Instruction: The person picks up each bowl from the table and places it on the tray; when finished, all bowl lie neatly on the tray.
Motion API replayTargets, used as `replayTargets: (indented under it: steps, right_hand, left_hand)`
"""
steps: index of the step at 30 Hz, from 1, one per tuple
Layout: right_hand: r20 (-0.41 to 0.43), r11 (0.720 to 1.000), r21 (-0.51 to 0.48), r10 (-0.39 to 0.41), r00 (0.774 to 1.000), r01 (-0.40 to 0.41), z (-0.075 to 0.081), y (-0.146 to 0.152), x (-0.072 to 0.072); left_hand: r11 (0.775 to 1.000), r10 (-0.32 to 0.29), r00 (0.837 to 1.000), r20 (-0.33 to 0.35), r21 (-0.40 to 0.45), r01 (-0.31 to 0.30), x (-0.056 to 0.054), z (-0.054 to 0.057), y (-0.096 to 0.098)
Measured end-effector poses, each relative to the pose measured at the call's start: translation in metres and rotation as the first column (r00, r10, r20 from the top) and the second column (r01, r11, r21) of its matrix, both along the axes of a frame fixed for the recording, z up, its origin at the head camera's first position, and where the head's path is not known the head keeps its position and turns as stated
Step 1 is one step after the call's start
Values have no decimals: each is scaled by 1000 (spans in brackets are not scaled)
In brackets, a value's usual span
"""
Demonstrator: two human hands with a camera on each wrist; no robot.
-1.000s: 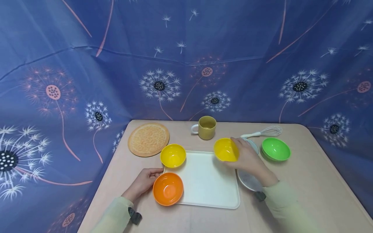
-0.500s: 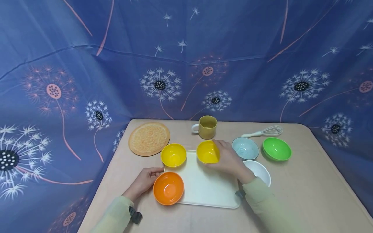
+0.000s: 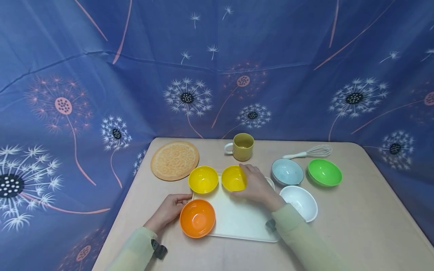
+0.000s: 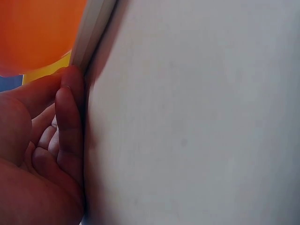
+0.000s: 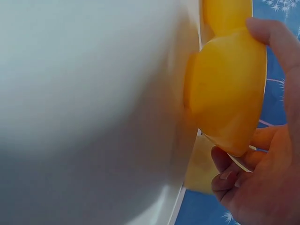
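My right hand (image 3: 255, 185) grips a yellow bowl (image 3: 232, 178) by its rim, over the back part of a white rectangular tray (image 3: 240, 222). In the right wrist view, the thumb and fingers are on opposite sides of this bowl (image 5: 229, 93), its base right at the tray. A second yellow bowl (image 3: 203, 180) sits on the tray's back left corner, close beside the first. At the front left corner is an orange bowl (image 3: 197, 218). My left hand (image 3: 168, 211) holds the tray's left edge between the two bowls, fingertips at the rim (image 4: 96, 30).
Right of the tray stand a white bowl (image 3: 306, 205), a pale blue bowl (image 3: 288, 172) and a green bowl (image 3: 324, 172). Behind them lies a whisk (image 3: 308, 152). A mustard mug (image 3: 243, 146) is at the back; a round pizza-patterned board (image 3: 174, 161) lies back left.
My right hand has carried the yellow bowl left across the tray, up beside the other yellow bowl, uncovering the pale blue and white bowls. My left hand stays at the tray's edge.
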State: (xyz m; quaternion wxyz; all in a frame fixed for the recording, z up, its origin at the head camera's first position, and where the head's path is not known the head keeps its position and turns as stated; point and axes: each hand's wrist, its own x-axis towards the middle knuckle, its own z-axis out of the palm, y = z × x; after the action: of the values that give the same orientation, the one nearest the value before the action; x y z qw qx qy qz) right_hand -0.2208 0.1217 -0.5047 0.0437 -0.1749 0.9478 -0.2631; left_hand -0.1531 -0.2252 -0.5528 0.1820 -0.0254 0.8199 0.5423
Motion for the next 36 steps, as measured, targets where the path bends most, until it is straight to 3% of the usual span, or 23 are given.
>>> replayTargets:
  steps: [15,21,27,36]
  right_hand:
    - [18,999,46,12,1000,-13,1,-8,-3]
    - [-19,997,73,27,999,-25,4,-1,-4]
    - [-49,998,64,5,999,-2,21,32,-1]
    - [-93,991,88,-90,992,98,45,122,-9]
  left_hand:
    - [1000,9,1000,5,-26,-9,0,4,2]
    - [999,13,1000,4,-33,-13,0,3,2]
    - [1000,8,1000,4,-30,-8,0,3,4]
    - [999,14,1000,-14,-42,-14,1,2,3]
